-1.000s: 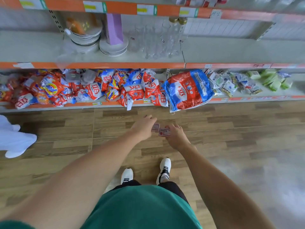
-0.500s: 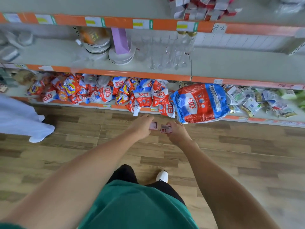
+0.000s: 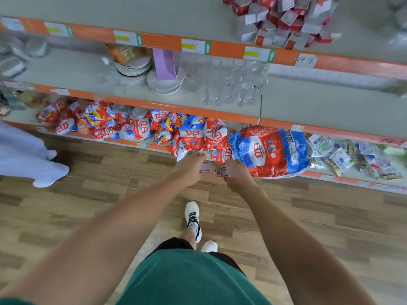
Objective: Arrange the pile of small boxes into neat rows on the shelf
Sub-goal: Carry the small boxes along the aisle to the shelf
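A loose pile of small red, white and grey boxes lies on the top shelf at the upper right. My left hand holds one small box, white with a red border, in front of the lowest shelf. My right hand holds a second such box beside it. Both arms stretch forward and the two boxes sit close together, well below the pile.
The middle shelf carries stacked plates, a purple box and several glasses. Red and blue detergent bags and one large bag crowd the bottom shelf. Someone in white trousers stands at the left on the wooden floor.
The view has tilted upward, bringing the top shelf and the box pile into sight. Both hands, each with its box, have risen from floor level toward the bottom shelf.
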`<state>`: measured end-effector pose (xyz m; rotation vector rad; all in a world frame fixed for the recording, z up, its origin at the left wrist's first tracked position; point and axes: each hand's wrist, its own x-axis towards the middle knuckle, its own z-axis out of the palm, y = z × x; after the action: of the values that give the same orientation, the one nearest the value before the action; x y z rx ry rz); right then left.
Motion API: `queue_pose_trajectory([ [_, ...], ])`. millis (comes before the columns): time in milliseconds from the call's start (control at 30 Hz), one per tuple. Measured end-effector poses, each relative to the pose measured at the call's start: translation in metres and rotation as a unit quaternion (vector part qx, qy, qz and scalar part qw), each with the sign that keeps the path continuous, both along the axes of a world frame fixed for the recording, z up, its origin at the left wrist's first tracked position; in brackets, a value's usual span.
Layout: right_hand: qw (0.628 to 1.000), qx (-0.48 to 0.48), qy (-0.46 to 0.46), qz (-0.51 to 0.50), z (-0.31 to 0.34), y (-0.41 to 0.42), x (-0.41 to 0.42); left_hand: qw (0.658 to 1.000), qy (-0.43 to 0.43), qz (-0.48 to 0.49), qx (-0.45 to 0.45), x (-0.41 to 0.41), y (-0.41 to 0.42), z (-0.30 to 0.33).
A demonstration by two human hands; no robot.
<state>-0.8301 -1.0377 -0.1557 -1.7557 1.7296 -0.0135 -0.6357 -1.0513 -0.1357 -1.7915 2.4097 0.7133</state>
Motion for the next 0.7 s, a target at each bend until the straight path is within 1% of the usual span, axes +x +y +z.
queue_pose_trajectory([
  [200,0.999,0.002,0.039,0.020,0.014,-0.054,0.005,0.999,0.040,0.018,-0.012,0.001,-0.049,0.006],
  [400,0.998,-0.040,0.049,0.028,0.021,-0.108,0.011,0.997,0.072,0.010,-0.021,0.007,-0.101,0.009],
  [600,0.992,-0.089,0.061,0.066,0.035,-0.154,0.012,0.993,0.090,0.021,-0.068,0.013,-0.140,0.019],
  [700,0.988,-0.118,0.039,0.088,0.042,-0.180,0.018,0.992,0.079,0.035,-0.092,0.019,-0.158,0.024],
])
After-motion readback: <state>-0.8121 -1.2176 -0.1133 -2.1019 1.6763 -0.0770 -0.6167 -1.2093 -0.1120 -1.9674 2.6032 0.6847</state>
